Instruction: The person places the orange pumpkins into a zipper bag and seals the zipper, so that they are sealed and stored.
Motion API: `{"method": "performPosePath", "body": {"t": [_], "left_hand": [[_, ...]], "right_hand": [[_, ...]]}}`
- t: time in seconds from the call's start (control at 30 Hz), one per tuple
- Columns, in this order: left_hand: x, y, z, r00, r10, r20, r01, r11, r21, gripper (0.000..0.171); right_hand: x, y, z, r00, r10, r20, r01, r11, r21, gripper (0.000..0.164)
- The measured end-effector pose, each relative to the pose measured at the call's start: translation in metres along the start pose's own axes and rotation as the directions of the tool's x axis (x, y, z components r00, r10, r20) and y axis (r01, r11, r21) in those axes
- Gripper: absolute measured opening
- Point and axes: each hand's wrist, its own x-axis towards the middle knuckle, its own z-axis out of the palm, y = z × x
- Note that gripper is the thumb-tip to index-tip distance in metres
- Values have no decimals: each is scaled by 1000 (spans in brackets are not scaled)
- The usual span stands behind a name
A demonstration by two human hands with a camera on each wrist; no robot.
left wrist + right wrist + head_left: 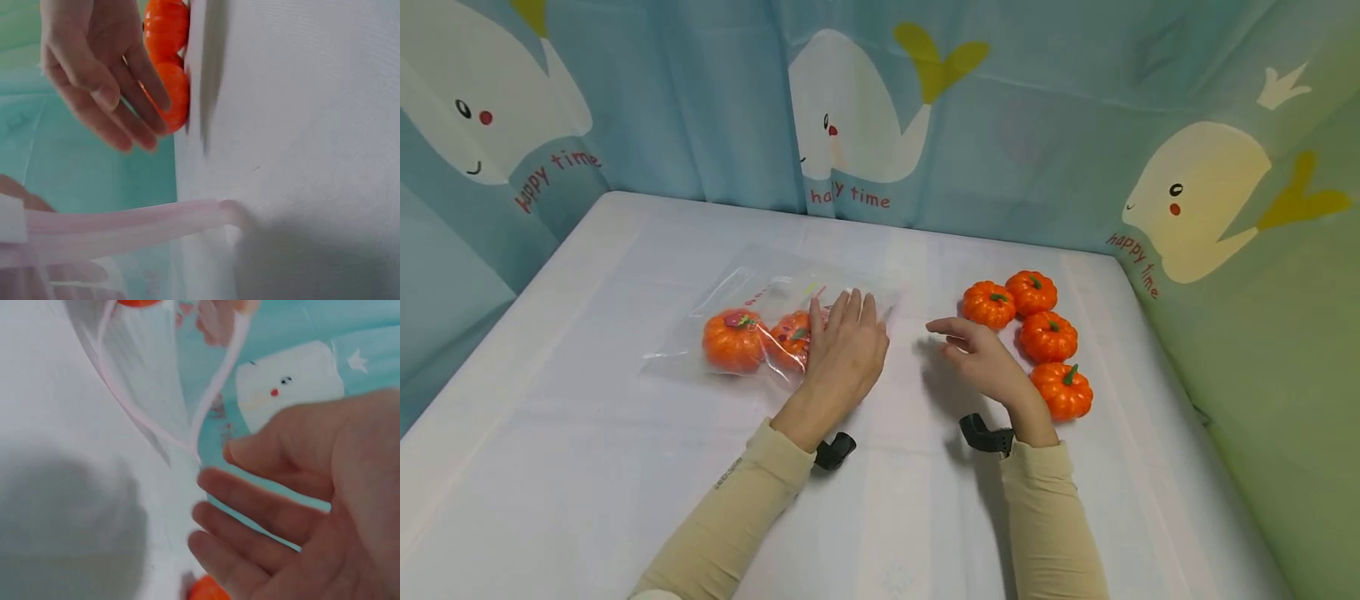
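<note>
A clear plastic bag (752, 275) with printed marks lies on the table, its mouth facing right. Inside are two orange toy pumpkins, one at left (733, 342) and one (788, 340) partly behind the left hand. My left hand (846, 354) holds the bag's upper edge at the mouth, palm down. The pinkish rim (215, 394) stands apart in the right wrist view, with a left fingertip at its top. To the right of the mouth, my right hand (981, 354) hovers over the table, fingers loosely bent and holding nothing.
Several more orange pumpkins (1048, 337) sit in a cluster to the right of the right hand, close to its wrist. A white cloth covers the table (887, 517). Behind it hangs a blue curtain (730, 108) with whale prints; a green one (1292, 375) borders the right side.
</note>
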Motion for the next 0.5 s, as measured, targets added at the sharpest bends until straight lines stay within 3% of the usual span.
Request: {"method": "performPosePath", "body": {"t": [0.1, 0.2, 0.37, 0.5], "left_hand": [[0, -2, -5, 998, 0, 62, 2, 999, -34, 56], [-2, -7, -10, 991, -9, 135, 14, 999, -41, 65], [-8, -15, -17, 978, 2, 207, -8, 999, 32, 83], [-12, -18, -18, 978, 29, 208, -50, 994, 93, 87]], "right_hand": [[-3, 4, -7, 994, 32, -104, -39, 997, -64, 34], [0, 9, -8, 974, 18, -225, -48, 991, -128, 33], [6, 15, -9, 891, -55, -451, -42, 978, -202, 28], [12, 18, -12, 833, -44, -551, -92, 972, -216, 31]]}}
